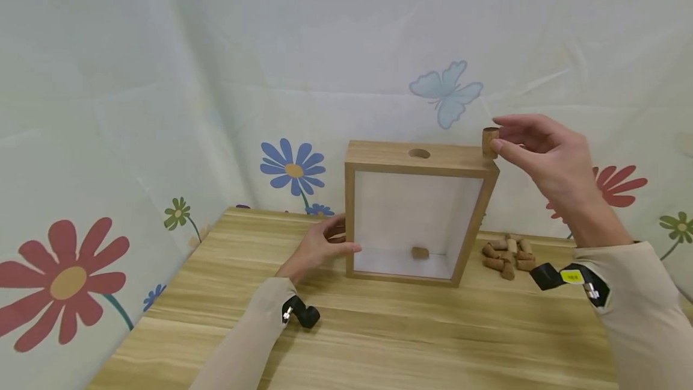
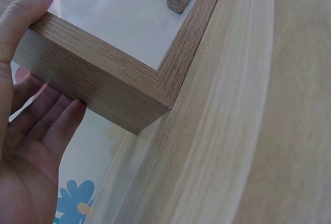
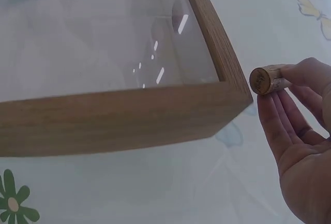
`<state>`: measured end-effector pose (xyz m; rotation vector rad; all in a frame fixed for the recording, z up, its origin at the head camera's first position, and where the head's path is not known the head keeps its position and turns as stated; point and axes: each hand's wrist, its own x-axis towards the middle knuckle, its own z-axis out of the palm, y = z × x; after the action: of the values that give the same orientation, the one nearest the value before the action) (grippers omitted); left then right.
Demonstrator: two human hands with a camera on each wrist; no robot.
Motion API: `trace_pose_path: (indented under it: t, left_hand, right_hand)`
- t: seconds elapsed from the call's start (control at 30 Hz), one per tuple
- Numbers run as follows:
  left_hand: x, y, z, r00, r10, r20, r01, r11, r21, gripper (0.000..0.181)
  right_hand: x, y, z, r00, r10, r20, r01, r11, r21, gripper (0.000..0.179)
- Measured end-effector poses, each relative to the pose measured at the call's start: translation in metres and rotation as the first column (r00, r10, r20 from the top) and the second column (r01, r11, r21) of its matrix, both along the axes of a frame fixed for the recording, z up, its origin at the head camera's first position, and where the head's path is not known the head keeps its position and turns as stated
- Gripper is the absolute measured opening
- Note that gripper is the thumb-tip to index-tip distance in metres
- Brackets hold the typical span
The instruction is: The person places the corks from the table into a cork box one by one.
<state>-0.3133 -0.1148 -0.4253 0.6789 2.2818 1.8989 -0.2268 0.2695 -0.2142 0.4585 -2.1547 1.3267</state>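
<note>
Left: left hand [image 1: 320, 247] grips the box's left side, thumb on the front, fingers behind; a firm, even hold there should keep the narrow box from tipping. Wood-framed box [image 1: 379, 152] stands upright on the table [image 1: 433, 330], clear-looking front, round hole [image 1: 419, 153] in the top. Inside, one loose cork [image 1: 420, 253] lies on the floor. Held cork [image 1: 489, 140] is upright, just beside the box's top right corner; touching or not, can't tell. Below it, a pile of corks [image 1: 509, 256] on the table right of the box. Far right: right hand [image 1: 560, 152] pinches the held cork between thumb and fingertips, narrow. Best handling: light pinch, keep it vertical, lower end free, wrist high enough that nothing bumps the frame edge.
</note>
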Motion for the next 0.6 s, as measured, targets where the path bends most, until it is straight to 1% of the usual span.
trace_pose_path:
  t: [0.2, 0.4, 0.6]
  left_hand:
    - [0.000, 0.000, -0.001, 1.000, 0.000, -0.006, 0.000, 1.000, -0.005, 0.089]
    - [-0.001, 0.000, -0.001, 1.000, -0.003, 0.003, 0.003, 1.000, 0.013, 0.087]
    - [-0.001, 0.000, -0.001, 1.000, -0.003, 0.007, 0.003, 1.000, 0.023, 0.086]
  right_hand:
    - [-0.008, -0.019, 0.006, 0.997, 0.075, -0.032, -0.074, 0.997, 0.025, 0.032]
    - [-0.021, -0.042, 0.005, 0.987, 0.147, -0.059, -0.144, 0.988, 0.058, 0.031]
    - [-0.026, -0.056, 0.007, 0.987, 0.147, -0.064, -0.142, 0.986, 0.083, 0.032]
